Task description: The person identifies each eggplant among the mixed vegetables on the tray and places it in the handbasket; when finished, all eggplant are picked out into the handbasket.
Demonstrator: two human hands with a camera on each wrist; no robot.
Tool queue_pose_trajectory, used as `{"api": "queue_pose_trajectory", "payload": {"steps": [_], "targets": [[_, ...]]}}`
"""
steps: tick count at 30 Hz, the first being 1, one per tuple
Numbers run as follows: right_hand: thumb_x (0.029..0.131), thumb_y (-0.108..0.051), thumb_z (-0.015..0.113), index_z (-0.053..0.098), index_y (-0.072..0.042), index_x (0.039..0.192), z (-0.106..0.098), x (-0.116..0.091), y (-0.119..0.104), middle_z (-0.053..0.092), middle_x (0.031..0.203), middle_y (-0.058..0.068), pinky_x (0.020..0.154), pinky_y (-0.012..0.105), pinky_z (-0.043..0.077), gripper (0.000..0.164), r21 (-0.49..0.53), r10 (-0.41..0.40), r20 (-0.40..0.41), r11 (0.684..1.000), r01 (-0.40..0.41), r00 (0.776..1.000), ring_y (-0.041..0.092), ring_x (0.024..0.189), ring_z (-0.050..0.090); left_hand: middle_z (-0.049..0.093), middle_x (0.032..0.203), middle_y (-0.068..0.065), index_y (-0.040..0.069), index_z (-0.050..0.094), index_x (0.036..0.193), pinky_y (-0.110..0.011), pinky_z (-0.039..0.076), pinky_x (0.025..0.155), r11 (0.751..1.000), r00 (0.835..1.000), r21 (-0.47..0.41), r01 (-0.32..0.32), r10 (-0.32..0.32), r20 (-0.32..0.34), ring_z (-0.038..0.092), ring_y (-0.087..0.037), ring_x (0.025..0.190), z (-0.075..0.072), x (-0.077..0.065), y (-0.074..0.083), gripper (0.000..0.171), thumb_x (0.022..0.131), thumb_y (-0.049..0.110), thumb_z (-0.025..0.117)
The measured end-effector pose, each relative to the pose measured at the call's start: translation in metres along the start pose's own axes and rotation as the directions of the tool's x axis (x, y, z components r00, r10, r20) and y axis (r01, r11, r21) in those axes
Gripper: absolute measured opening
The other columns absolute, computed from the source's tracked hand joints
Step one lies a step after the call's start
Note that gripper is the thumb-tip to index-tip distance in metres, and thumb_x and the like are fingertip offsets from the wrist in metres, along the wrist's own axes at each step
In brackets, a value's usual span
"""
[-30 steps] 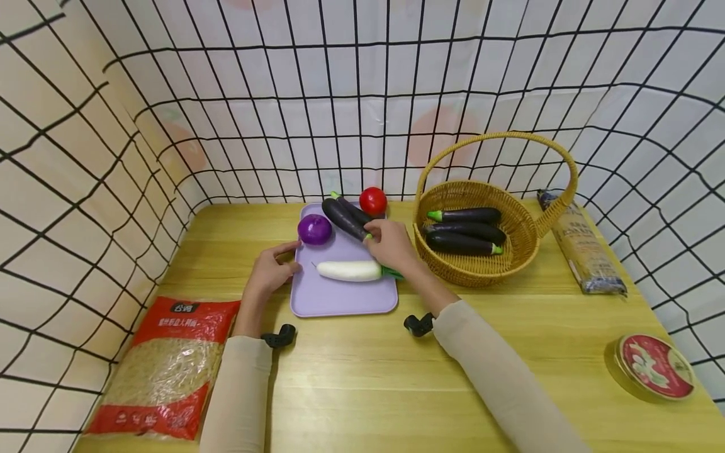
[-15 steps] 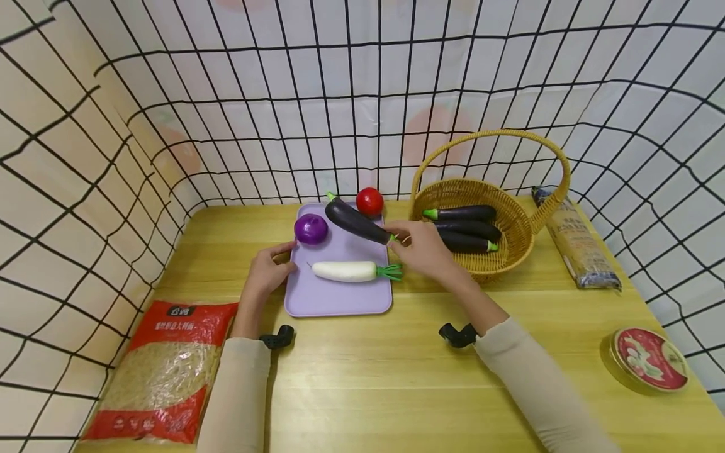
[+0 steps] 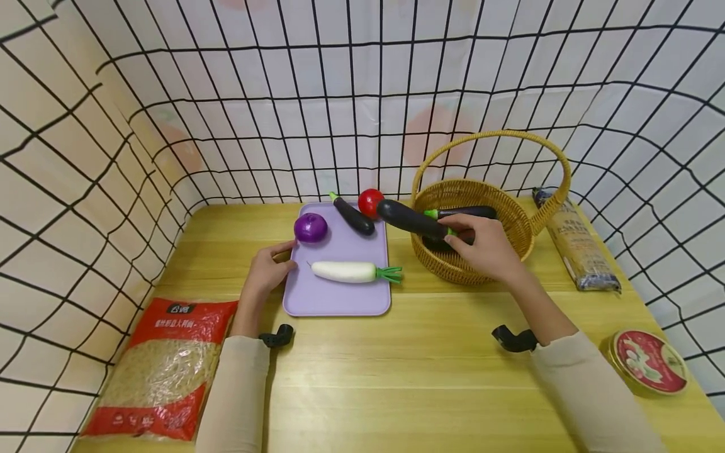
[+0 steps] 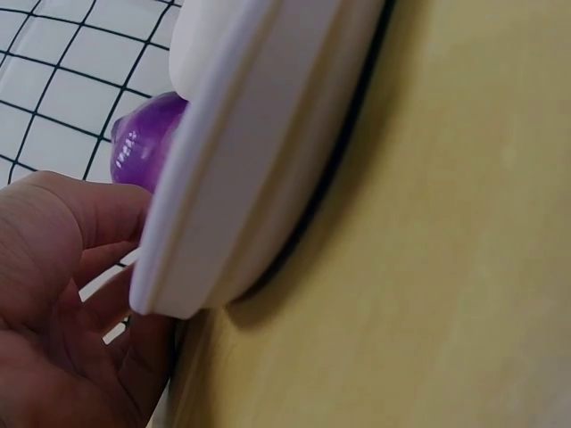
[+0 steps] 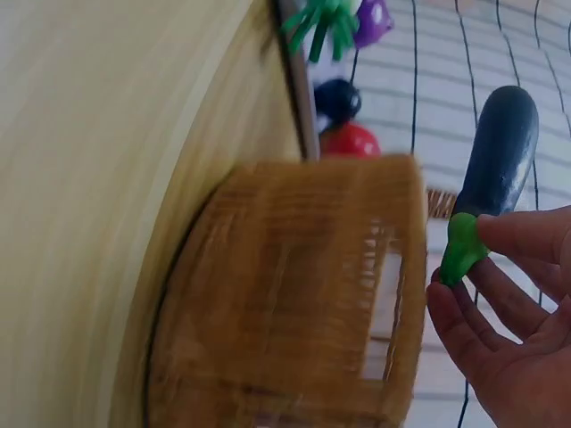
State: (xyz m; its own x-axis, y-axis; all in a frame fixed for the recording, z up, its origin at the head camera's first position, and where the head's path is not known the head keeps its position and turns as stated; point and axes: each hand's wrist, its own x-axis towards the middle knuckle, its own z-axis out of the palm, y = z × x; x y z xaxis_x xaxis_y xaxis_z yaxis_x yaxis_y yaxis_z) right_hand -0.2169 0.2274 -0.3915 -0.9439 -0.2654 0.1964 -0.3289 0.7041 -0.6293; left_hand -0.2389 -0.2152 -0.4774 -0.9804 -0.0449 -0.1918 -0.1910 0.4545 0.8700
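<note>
My right hand (image 3: 481, 245) pinches a dark eggplant (image 3: 410, 219) by its green stem end, over the left part of the wicker basket (image 3: 453, 274). In the right wrist view, this eggplant (image 5: 504, 147) points up, clear of the basket rim. My left hand (image 3: 269, 269) touches the left rim of the lilac tray (image 3: 334, 305) with thumb and fingers spread. On the tray lie a purple onion (image 3: 311, 228), a smaller eggplant (image 3: 354, 217) and a white radish (image 3: 344, 272) with green leaves. More eggplants (image 3: 472, 211) lie in the basket, partly hidden by my right hand.
A red tomato (image 3: 370, 202) is at the tray's back right corner. The basket's tall handle (image 3: 512, 133) arches above it. A pasta bag (image 3: 164, 365) lies left, a long packet (image 3: 583, 245) right, and a round tin (image 3: 650, 362) front right. Black wire grids enclose the table.
My right hand has lifted the larger eggplant off the tray and carried it right to the basket, uncovering the smaller eggplant. My left hand has stayed at the tray's rim.
</note>
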Motion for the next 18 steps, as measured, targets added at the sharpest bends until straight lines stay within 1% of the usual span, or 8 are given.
{"api": "queue_pose_trajectory", "payload": {"steps": [3, 8, 13, 18], "targets": [[0.101, -0.014, 0.066, 0.068, -0.013, 0.133, -0.011, -0.007, 0.011, 0.068, 0.131, 0.018, 0.086, 0.054, 0.059, 0.032, -0.021, 0.025, -0.002, 0.999, -0.025, 1.0, 0.037, 0.107, 0.071, 0.046, 0.16, -0.014, 0.018, 0.057, 0.149, -0.049, 0.052, 0.108, 1.0, 1.0, -0.005, 0.004, -0.004, 0.002, 0.054, -0.035, 0.139, 0.0, 0.0, -0.001, 0.054, 0.096, 0.008, 0.063], [0.101, -0.014, 0.065, 0.068, -0.013, 0.131, -0.024, -0.015, 0.028, 0.068, 0.131, 0.019, 0.089, 0.057, 0.058, 0.031, -0.062, 0.05, 0.001, 0.997, -0.05, 0.999, 0.041, 0.109, 0.07, 0.046, 0.16, -0.013, 0.019, 0.057, 0.149, -0.049, 0.051, 0.109, 1.0, 1.0, -0.019, 0.011, -0.011, 0.008, 0.052, -0.036, 0.14, 0.0, -0.001, -0.002, 0.055, 0.096, 0.008, 0.064], [0.1, -0.01, 0.065, 0.068, -0.011, 0.131, -0.033, -0.021, 0.044, 0.068, 0.13, 0.019, 0.091, 0.058, 0.057, 0.031, -0.077, 0.066, 0.01, 0.995, -0.065, 0.998, 0.042, 0.112, 0.067, 0.046, 0.16, -0.013, 0.019, 0.057, 0.149, -0.049, 0.05, 0.109, 1.0, 1.0, -0.02, 0.011, -0.011, 0.005, 0.052, -0.035, 0.141, 0.0, 0.0, -0.002, 0.054, 0.096, 0.008, 0.064], [0.099, -0.005, 0.064, 0.068, -0.008, 0.131, -0.039, -0.028, 0.055, 0.067, 0.13, 0.022, 0.092, 0.06, 0.056, 0.032, -0.095, 0.058, 0.021, 0.994, -0.056, 0.998, 0.044, 0.112, 0.067, 0.046, 0.16, -0.012, 0.02, 0.057, 0.149, -0.049, 0.051, 0.109, 1.0, 1.0, -0.018, 0.012, -0.012, 0.001, 0.053, -0.035, 0.14, 0.0, 0.001, -0.002, 0.054, 0.096, 0.008, 0.065]]}}
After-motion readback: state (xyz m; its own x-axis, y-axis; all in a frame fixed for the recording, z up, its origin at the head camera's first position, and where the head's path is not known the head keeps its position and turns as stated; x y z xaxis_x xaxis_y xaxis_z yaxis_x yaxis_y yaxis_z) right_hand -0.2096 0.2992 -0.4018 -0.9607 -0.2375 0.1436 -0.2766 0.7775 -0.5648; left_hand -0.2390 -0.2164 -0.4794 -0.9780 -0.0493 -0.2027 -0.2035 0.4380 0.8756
